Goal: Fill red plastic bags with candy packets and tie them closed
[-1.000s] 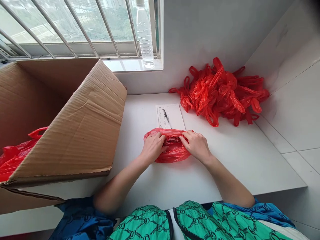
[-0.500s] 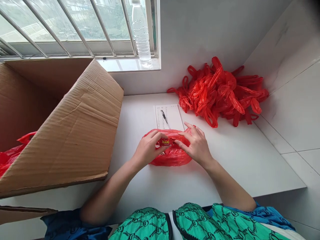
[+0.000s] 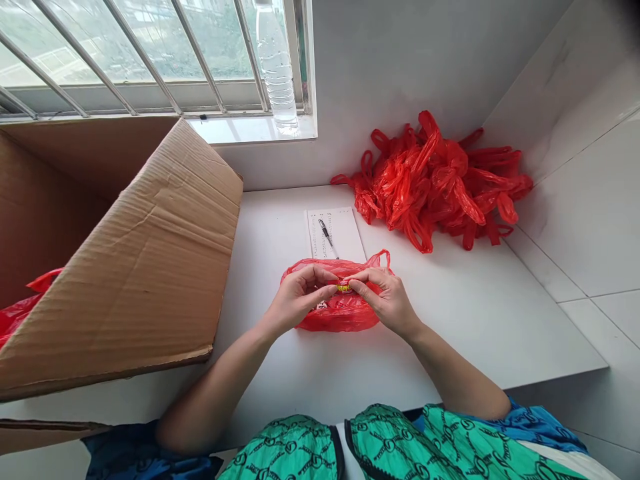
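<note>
Two hands working at centre: left hand (image 3: 300,298) and right hand (image 3: 385,300), fingers (image 3: 363,283) together and clamped from both sides on a small yellow-and-red packet (image 3: 343,287), label too small to read. Packet sits at the gathered top edge of a red plastic bag (image 3: 350,319); can't tell from this angle whether it is inside the mouth or just above it. Bag lies crumpled on the white table (image 3: 280,380), one handle loop standing up at its far right corner. Main risk as I read it: packet is tiny and the pinch is fingertips only, so a slip or twist could drop it into the bag's folds, where the red film would hide it. Thin film could also get caught in the pinch and tear if pulled hard. Just past the bag, a printed sheet (image 3: 345,230) with a pen (image 3: 327,238) on it; a wide hand move could knock the pen or drag the sheet. Left of the hands, a cardboard box (image 3: 135,260) leans in, red bag (image 3: 15,313) inside; an elbow swing could catch the flap. Farther right, a heap of red bags (image 3: 430,187) sits against the tiled wall (image 3: 575,200); loose handles could snag. Water bottle (image 3: 275,73) on the window sill (image 3: 240,130) is far off, low risk.
</note>
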`<state>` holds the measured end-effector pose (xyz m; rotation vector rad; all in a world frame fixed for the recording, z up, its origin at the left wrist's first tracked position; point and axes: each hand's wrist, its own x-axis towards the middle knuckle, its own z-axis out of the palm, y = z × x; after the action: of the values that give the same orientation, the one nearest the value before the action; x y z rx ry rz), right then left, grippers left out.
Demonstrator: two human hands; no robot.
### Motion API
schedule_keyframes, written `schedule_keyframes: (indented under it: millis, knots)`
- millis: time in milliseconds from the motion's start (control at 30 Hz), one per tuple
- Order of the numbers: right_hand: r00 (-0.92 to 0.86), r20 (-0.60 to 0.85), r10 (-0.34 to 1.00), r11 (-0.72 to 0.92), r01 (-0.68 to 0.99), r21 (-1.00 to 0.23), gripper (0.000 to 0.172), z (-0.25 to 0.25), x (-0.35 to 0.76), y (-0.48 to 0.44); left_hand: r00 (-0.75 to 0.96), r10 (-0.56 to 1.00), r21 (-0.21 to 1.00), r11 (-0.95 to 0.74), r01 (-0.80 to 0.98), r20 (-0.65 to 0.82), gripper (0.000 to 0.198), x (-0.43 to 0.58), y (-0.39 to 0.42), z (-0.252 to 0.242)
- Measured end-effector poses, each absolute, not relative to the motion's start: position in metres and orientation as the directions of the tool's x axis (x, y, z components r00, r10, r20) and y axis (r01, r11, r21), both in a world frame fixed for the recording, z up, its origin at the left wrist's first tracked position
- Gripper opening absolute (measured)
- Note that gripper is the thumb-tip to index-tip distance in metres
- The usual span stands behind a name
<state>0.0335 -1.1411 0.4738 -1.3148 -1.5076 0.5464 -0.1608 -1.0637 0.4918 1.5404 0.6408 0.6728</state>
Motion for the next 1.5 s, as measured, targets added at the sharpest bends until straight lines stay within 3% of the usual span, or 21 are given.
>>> schedule_keyframes:
  millis: [200, 467, 667, 800, 900, 1000, 1133, 1233, 1367, 1500]
  knots:
    - [0.144, 0.268, 0.952, 0.255, 0.103, -0.961, 0.018, 0.474, 0.030, -1.143, 0.666, 0.745, 0.994, 0.037, -0.099, 0.038, 0.019, -0.161, -1.065, 0.496]
    - [0.131, 0.175, 0.976, 0.178, -0.012, -0.984, 0.024, 0.475, 0.031, -1.145, 0.669, 0.742, 0.993, 0.035, -0.109, 0.048, 0.019, -0.163, -1.062, 0.493]
    - [0.132, 0.171, 0.976, 0.165, 0.061, -0.984, 0.029, 0.473, 0.031, -1.144, 0.678, 0.732, 0.996, 0.004, -0.095, 0.062, 0.019, -0.163, -1.061, 0.493]
    - [0.130, 0.339, 0.932, 0.294, 0.274, -0.915, 0.023, 0.473, 0.035, -1.144, 0.629, 0.748, 0.962, -0.272, -0.002, 0.213, 0.015, -0.166, -1.059, 0.493]
    - [0.090, 0.523, 0.848, 0.415, 0.501, -0.759, 0.016, 0.473, 0.043, -1.142, 0.671, 0.647, 0.793, -0.592, 0.143, 0.362, 0.013, -0.172, -1.055, 0.493]
    - [0.088, 0.574, 0.814, 0.416, 0.601, -0.683, 0.017, 0.473, 0.051, -1.141, 0.750, 0.588, 0.606, -0.726, 0.325, 0.303, 0.018, -0.182, -1.047, 0.490]
    - [0.106, 0.559, 0.822, 0.351, 0.679, -0.645, 0.020, 0.472, 0.057, -1.138, 0.647, 0.728, 0.329, -0.682, 0.653, 0.226, 0.024, -0.193, -1.035, 0.483]
    - [0.134, 0.570, 0.811, 0.270, 0.779, -0.567, 0.022, 0.468, 0.066, -1.134, 0.609, 0.751, 0.199, -0.657, 0.727, 0.256, 0.024, -0.197, -1.032, 0.481]
    - [0.295, 0.480, 0.826, 0.038, 0.820, -0.571, 0.050, 0.461, 0.091, -1.131, 0.440, 0.838, 0.235, -0.521, 0.820, 0.324, 0.034, -0.206, -1.046, 0.487]
    - [0.417, 0.166, 0.893, -0.198, 0.698, -0.689, 0.061, 0.453, 0.114, -1.131, 0.388, 0.894, 0.291, -0.441, 0.849, 0.222, 0.040, -0.215, -1.069, 0.491]
